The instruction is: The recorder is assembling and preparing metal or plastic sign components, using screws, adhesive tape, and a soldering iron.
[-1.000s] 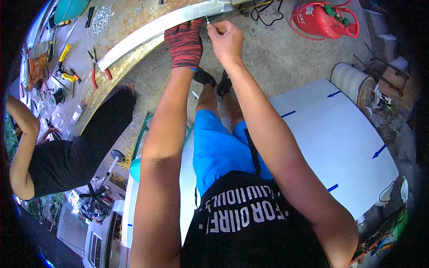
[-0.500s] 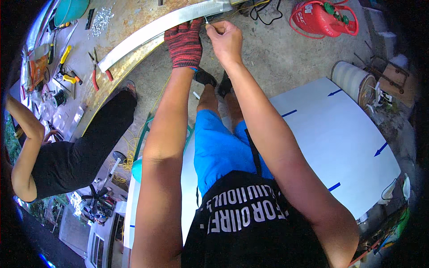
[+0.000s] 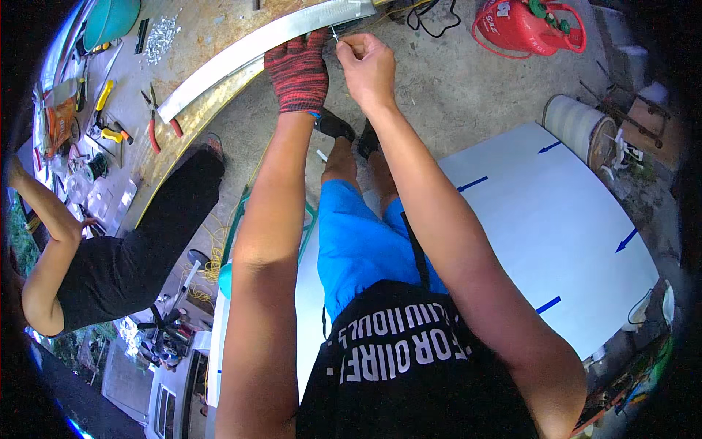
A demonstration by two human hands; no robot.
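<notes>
Head view. Risk, in my judgement standing by: small pin [image 3: 335, 33] could slip from fingertip pinch, drop to floor [image 3: 431, 95]; metal strip [image 3: 256, 48], lying along bench [image 3: 205, 33] edge, could shift if nudged. Right hand [image 3: 368, 66]: thumb and fingers pinched on pin, near strip. Left hand [image 3: 298, 77], gloved: at strip's near edge; fingertips hidden, cannot tell whether gripping.

The worktable [image 3: 212, 29] with brown, stained top carries a heap of small shiny silver pieces [image 3: 161, 40], a thin black flat bar [image 3: 142, 36], a round teal container [image 3: 112, 23], pliers with red handles [image 3: 153, 110] and a tool with yellow handle [image 3: 104, 95]. Along its edge runs a long silver metal strip [image 3: 252, 55].
</notes>
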